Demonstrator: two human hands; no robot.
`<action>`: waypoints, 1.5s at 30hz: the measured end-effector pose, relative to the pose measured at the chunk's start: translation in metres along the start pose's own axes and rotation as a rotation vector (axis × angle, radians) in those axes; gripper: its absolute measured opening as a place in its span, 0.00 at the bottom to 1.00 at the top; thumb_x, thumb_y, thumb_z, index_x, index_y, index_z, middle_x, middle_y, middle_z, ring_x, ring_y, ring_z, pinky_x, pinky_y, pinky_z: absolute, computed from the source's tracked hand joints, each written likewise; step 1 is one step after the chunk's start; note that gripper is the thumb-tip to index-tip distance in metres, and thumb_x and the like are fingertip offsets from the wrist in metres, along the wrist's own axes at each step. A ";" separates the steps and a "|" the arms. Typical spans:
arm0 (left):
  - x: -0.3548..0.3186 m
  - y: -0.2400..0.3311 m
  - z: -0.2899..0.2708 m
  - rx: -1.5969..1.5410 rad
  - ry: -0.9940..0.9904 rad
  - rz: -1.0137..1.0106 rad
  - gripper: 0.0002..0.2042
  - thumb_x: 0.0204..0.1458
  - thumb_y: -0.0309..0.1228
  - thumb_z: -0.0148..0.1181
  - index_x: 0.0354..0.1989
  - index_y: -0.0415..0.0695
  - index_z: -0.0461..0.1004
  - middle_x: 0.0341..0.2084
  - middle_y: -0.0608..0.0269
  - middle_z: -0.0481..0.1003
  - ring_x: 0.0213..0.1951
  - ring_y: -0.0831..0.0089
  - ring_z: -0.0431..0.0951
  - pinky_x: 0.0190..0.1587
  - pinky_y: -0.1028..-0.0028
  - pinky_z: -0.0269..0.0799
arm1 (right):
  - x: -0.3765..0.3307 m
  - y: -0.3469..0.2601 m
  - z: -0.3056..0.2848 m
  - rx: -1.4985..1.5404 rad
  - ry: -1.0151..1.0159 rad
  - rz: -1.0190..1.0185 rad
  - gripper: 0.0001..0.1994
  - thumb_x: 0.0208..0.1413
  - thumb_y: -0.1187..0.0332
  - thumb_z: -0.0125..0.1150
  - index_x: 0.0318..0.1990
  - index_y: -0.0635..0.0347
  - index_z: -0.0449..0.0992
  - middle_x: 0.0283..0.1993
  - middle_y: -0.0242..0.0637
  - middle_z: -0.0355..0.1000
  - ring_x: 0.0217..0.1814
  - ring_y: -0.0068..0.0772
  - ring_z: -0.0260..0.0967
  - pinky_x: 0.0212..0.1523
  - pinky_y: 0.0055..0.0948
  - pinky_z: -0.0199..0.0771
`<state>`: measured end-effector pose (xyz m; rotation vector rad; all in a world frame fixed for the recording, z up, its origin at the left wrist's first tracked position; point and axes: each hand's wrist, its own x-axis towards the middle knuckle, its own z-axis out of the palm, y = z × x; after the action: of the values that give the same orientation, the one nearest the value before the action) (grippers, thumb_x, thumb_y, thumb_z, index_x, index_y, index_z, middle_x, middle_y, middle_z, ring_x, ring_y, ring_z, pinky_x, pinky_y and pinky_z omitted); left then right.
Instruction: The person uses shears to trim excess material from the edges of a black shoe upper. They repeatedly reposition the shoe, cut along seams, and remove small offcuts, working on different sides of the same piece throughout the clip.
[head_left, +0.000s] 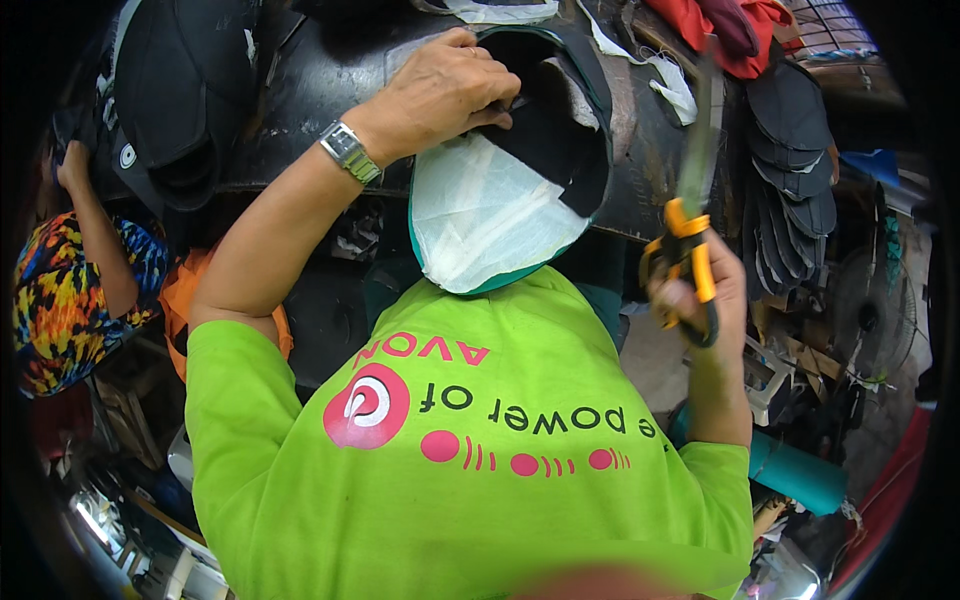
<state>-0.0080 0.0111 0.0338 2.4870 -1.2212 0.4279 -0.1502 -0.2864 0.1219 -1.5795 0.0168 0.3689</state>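
On the dark worktable's near edge rests a rounded, hollow fabric piece [490,215] with a white backing and a green rim. Its inside has a black lining [545,155]. My left hand [440,95] reaches over it with closed fingers, pinching the black lining. A watch [350,152] is on that wrist. My right hand [715,285] is wrapped round the yellow-and-black handles of scissors [690,235], held up to the right of the fabric piece. Their blades point away from me and are blurred by motion.
Stacked black curved pieces [795,170] hang over the table's right side, below red cloth [735,30]. White fabric scraps [675,90] lie on the worktable [285,100]. A large black padded piece [185,90] stands at left, near another person's arm [105,235]. A green roll [800,472] lies right.
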 end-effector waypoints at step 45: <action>-0.002 0.017 0.020 -0.655 0.128 -0.555 0.09 0.59 0.30 0.60 0.40 0.36 0.80 0.29 0.57 0.81 0.30 0.73 0.79 0.36 0.74 0.74 | 0.088 -0.018 -0.039 -1.604 0.061 -0.495 0.18 0.41 0.71 0.67 0.43 0.57 0.72 0.35 0.38 0.73 0.40 0.40 0.71 0.46 0.36 0.63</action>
<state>-0.0207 -0.0062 0.0178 2.0491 -0.4650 0.0224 -0.0542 -0.3041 0.1177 -3.0505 -0.7838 -0.1738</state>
